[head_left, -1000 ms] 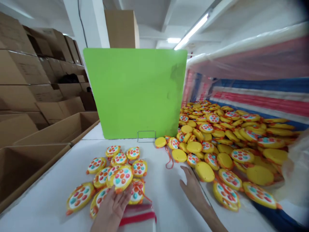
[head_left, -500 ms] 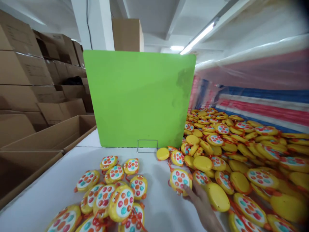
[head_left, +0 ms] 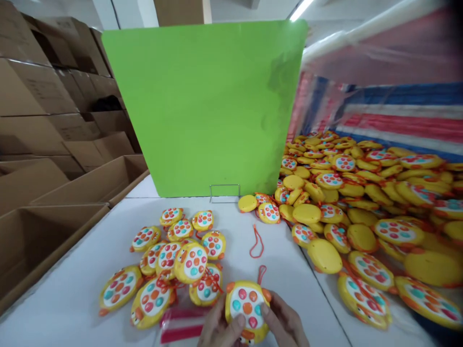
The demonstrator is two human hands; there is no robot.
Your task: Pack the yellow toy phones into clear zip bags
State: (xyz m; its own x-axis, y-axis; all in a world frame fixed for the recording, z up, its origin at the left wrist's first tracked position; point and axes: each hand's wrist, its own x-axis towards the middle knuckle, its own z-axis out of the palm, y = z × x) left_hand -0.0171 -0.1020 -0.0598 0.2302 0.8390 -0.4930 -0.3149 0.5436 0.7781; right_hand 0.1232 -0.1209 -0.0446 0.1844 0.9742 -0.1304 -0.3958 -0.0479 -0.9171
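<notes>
Both hands — left hand [head_left: 219, 327], right hand [head_left: 284, 324] — clasp one yellow button toy [head_left: 247, 308] face-up at the table's [head_left: 72, 308] near edge (thumbs on its rim, likely for inspection). Beyond lie the small cluster [head_left: 173, 255], a loose red cord [head_left: 256, 243], the big heap [head_left: 361, 202] and the green board [head_left: 206, 106].

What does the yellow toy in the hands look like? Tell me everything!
The toy is a round, flat, shiny yellow plastic disc. Its white face points up, dotted with red, orange and teal buttons. Small orange tabs stick out at its edge, and a red cord loops off the top. It sits low over the white table, pinched between the left hand and right hand.
</notes>
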